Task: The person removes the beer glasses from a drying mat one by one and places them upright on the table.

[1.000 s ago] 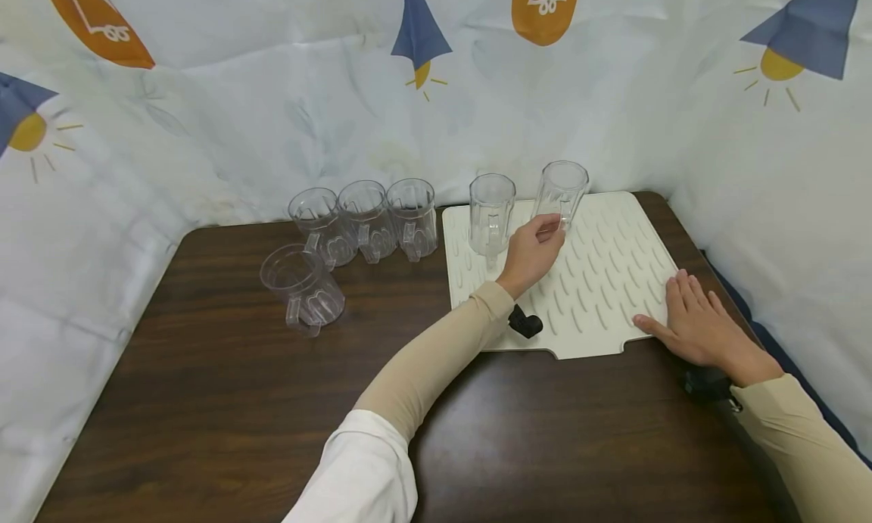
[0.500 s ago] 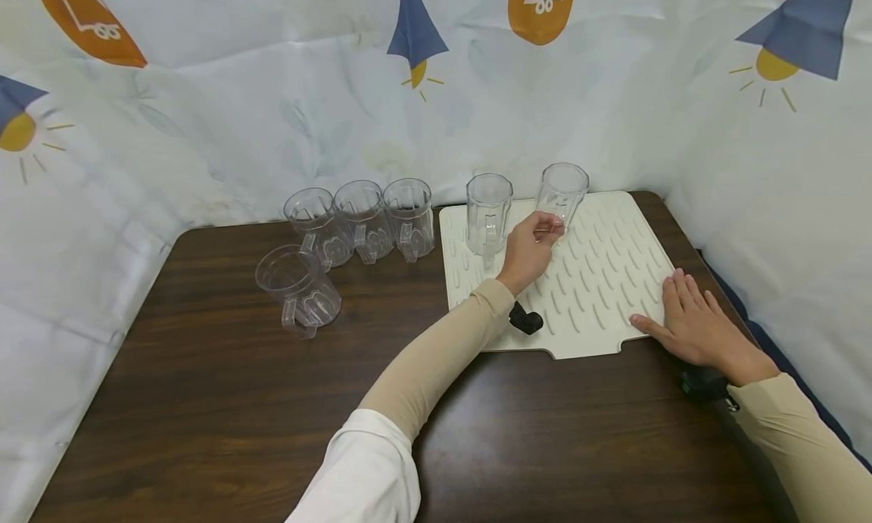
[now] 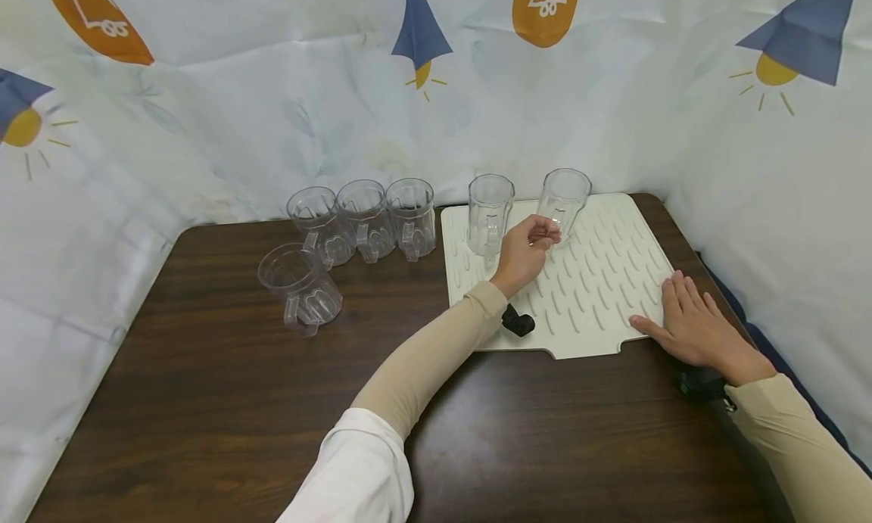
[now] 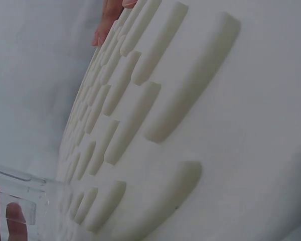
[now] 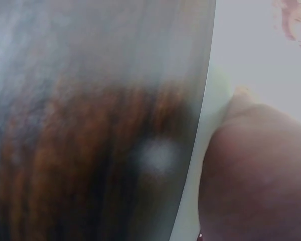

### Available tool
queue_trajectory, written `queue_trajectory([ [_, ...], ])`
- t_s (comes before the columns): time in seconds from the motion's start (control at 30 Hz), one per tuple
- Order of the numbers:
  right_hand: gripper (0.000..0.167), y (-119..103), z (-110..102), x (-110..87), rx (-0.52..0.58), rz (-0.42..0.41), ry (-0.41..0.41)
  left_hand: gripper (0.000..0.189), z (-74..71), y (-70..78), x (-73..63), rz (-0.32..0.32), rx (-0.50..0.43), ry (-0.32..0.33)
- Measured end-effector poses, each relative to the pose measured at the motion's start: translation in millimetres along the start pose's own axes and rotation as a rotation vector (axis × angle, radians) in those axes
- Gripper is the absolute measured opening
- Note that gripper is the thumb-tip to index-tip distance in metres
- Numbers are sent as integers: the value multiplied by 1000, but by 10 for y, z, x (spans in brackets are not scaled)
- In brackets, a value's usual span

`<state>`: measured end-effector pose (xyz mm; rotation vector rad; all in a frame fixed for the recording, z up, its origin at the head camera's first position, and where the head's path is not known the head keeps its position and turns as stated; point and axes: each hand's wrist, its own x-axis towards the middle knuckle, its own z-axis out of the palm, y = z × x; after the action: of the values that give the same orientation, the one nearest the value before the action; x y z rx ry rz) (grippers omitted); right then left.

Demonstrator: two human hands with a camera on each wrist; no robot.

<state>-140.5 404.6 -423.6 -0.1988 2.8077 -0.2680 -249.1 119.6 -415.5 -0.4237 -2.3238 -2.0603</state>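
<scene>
My left hand holds a clear mug by its handle, over the back of the white ridged mat. In the left wrist view, fingers wrap the mug's handle at the lower left, and the mug's base appears to meet the mat. Left of it, a second clear mug stands upright on the mat. My right hand lies flat with spread fingers on the mat's right front corner. The right wrist view is blurred, showing part of that hand beside the mat's edge.
Several clear mugs stand on the dark wooden table left of the mat. Three form a back row, including one mug near the mat; another mug stands in front. A printed white curtain hangs behind.
The held mug has come slightly down and toward me, with my left hand still at its handle. My right hand and the other mugs keep their places.
</scene>
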Motion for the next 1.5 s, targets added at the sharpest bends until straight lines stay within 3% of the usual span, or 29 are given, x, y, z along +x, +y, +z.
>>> queue_trajectory([
  [0.3,110,-44,-21,-17,15,9,-2,19,-116,63,-88,10,28,-45],
  [1.0,110,-45,-47,-9,-26,16,-31,19,-183,270,-310,57,77,-140],
  [1.27,109,-59,-51,-25,-20,17,-45,16,-257,331,-385,132,125,-198],
  [1.5,110,-50,-61,-6,-30,14,-42,15,-327,366,-464,159,152,-224],
])
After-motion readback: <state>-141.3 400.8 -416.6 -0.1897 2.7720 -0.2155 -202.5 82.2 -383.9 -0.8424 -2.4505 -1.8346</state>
